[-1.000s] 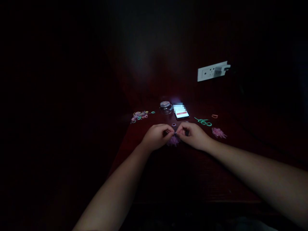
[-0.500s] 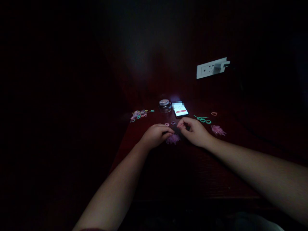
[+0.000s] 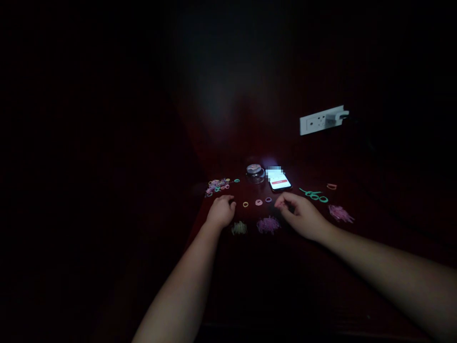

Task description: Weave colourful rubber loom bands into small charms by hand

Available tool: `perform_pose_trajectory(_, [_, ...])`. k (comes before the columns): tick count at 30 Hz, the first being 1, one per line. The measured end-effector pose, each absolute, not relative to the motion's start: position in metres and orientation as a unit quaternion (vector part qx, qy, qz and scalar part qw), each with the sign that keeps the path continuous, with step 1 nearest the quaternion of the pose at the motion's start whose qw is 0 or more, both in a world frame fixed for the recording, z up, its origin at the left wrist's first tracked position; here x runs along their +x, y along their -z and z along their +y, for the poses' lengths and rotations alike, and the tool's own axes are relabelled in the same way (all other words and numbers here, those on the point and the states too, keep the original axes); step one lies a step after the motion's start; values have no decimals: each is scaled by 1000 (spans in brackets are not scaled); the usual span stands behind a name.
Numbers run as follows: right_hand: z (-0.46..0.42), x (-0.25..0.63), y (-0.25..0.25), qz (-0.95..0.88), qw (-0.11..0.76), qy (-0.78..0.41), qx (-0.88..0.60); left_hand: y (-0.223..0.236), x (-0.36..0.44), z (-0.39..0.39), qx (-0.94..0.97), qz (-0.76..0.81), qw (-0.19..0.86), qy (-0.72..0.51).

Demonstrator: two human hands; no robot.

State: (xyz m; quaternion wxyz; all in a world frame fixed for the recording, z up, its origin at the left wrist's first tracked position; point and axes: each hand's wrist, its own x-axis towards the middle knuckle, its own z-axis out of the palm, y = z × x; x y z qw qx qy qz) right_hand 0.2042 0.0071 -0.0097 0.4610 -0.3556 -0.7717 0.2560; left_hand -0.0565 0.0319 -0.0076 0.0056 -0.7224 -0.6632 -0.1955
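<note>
My left hand is over the left part of the dark table, thumb and fingers apart, and nothing shows in it. Just beyond its fingertips lies a mixed pile of coloured elastic bands. My right hand is closed in a pinch; what its fingertips hold, if anything, is too small to make out. Between the hands lie a yellow band, a pink band and a purple band in a row. Nearer to me are a yellowish pile of bands and a purple pile of bands.
A clear lidded jar and a lit phone stand at the back. To the right lie green bands, an orange band and a pink pile. A wall socket holds a plug with a cable.
My left hand has moved left, away from the purple pile, uncovering the yellow band and yellowish pile. My right hand stays pinched in about the same place. The whole view has shifted slightly.
</note>
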Motion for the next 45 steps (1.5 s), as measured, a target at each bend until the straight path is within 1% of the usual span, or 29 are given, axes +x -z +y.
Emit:
perform_pose_trajectory(4, [6, 203, 10, -768, 461, -268, -354, 23, -67, 47, -687, -705, 6, 176])
perform_pose_trajectory(10, [3, 200, 10, -765, 470, -278, -342, 37, -62, 64, -674, -715, 33, 182])
perform_pose_trajectory(14, [5, 199, 13, -767, 473, -272, -337, 37, -61, 85, -686, -703, 55, 177])
perform_pose_trajectory(25, [2, 200, 6, -766, 482, -235, -354, 32, -67, 148, -687, -707, 72, 152])
perform_pose_trajectory(36, [2, 199, 6, -766, 493, -235, -338, 30, -68, 140, -657, -720, 118, 187])
perform_pose_trajectory(40, [1, 200, 5, -771, 491, -222, -338, 28, -66, 130, -657, -718, 116, 198])
perform_pose_trajectory(45, [2, 199, 6, -774, 486, -235, -331, 27, -67, 116, -655, -719, 103, 208])
